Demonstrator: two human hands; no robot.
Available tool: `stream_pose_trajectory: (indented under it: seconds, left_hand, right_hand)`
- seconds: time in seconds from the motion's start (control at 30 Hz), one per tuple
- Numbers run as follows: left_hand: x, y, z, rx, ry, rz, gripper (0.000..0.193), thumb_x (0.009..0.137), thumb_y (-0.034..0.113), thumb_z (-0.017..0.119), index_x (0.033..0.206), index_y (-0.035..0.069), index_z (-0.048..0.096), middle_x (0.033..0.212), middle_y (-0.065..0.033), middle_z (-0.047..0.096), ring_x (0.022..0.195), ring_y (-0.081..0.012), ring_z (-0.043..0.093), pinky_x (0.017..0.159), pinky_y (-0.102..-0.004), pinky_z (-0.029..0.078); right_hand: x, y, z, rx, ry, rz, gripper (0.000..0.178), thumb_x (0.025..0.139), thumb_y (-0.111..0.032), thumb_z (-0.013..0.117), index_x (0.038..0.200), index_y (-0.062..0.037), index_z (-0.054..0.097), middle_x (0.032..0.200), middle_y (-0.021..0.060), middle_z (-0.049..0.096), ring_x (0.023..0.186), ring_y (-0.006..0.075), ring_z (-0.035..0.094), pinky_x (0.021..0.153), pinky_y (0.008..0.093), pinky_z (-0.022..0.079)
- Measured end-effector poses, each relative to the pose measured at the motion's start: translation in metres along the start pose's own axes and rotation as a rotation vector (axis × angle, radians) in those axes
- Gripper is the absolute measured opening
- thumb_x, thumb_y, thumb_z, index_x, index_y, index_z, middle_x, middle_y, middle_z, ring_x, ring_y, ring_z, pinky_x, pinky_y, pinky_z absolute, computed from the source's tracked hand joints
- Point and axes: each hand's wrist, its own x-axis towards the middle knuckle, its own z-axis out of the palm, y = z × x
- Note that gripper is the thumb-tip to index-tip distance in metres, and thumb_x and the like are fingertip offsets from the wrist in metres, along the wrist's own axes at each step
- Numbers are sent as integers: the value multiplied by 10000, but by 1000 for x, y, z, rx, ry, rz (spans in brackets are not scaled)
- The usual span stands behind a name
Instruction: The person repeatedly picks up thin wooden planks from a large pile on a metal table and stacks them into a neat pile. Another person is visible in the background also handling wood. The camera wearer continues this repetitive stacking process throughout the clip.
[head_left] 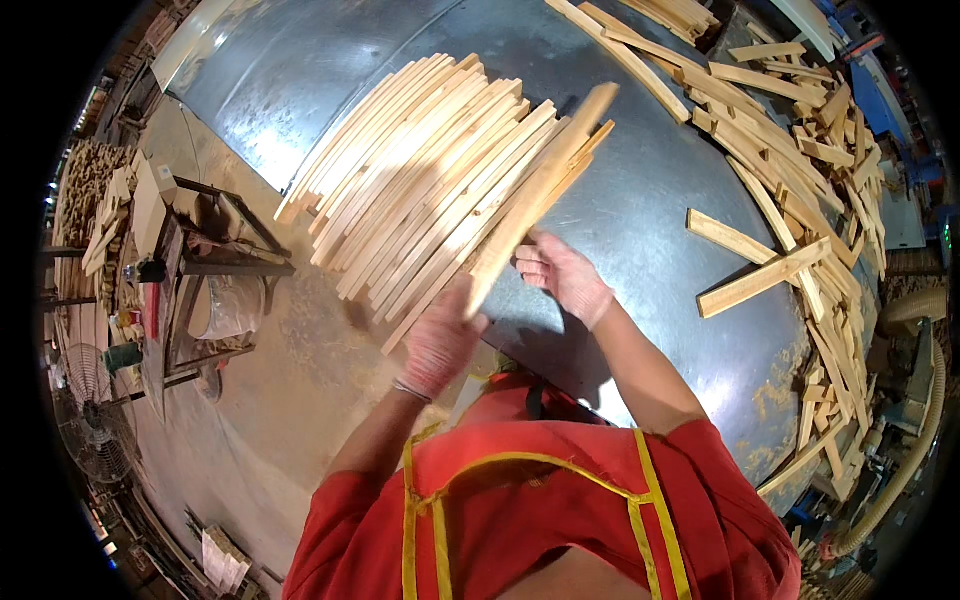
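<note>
A pale wooden strip (pixel 545 195), blurred by motion, slants over the right edge of a row of similar wooden strips (pixel 420 170) lying side by side on the metal table (pixel 640 240). My left hand (pixel 443 338), in a whitish-pink glove, closes round the strip's near end; its fingertips are partly hidden. My right hand (pixel 570 278), gloved the same way, has its fingers curled against the strip's right side, below its middle. Another strip or two (pixel 585 160) show just behind the slanting one, their lower parts covered by it.
Along the table's right side lies a jumbled heap of wooden pieces (pixel 800 190), with two crossed pieces (pixel 765 275) at its near edge. Left of the table, a dark frame stand (pixel 215 265) and a fan (pixel 95 410) stand on the floor. A ribbed hose (pixel 930 410) hangs far right.
</note>
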Motion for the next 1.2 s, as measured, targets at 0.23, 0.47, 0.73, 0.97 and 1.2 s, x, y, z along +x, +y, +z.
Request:
stream_pose_trajectory:
  seconds: [0.23, 0.47, 0.73, 0.97, 1.2]
  left_hand:
    - [17, 50, 62, 173, 49, 401, 795, 833, 431, 800, 1441, -4, 529, 1347, -236, 615, 1117, -402, 660, 957, -518, 547]
    - [49, 7, 39, 799, 163, 190, 719, 719, 264, 814, 1369, 100, 555, 1320, -107, 540, 1248, -315, 543, 1041, -507, 449]
    - [28, -12, 62, 893, 64, 169, 520, 861, 110, 669, 1369, 130, 562, 1303, -93, 576, 1061, -294, 623, 901, -482, 499]
    - [35, -10, 70, 720, 58, 83, 587, 917, 142, 641, 1485, 121, 498, 1250, -132, 602, 1006, -338, 649, 845, -496, 550]
    - [48, 18, 42, -4, -145, -76, 728, 841, 176, 733, 1526, 110, 498, 1308, -206, 672, 1177, -390, 665, 1004, -493, 542]
  right_hand:
    - [-100, -72, -70, -329, 413, -430, 334, 1017, -326, 671, 1109, -7, 706, 1007, 119, 739, 853, 219, 731, 753, 349, 596]
    - [-201, -358, -272, -649, 1026, -751, 855, 990, -596, 676, 1505, 39, 424, 1318, 191, 637, 1263, 299, 602, 1133, 461, 474]
    - [-120, -168, -207, -2172, 811, -134, 685, 973, -631, 586, 1448, -140, 635, 1478, 124, 610, 1434, 336, 487, 1241, 556, 270]
    - [-203, -159, -210, -2044, 872, 211, 685, 954, -589, 658, 1480, -152, 615, 1491, 95, 610, 1433, 280, 501, 1266, 469, 246]
    - [-170, -84, -149, -1634, 828, -363, 699, 940, -408, 728, 1502, -23, 571, 1493, 223, 607, 1424, 406, 534, 1222, 476, 397]
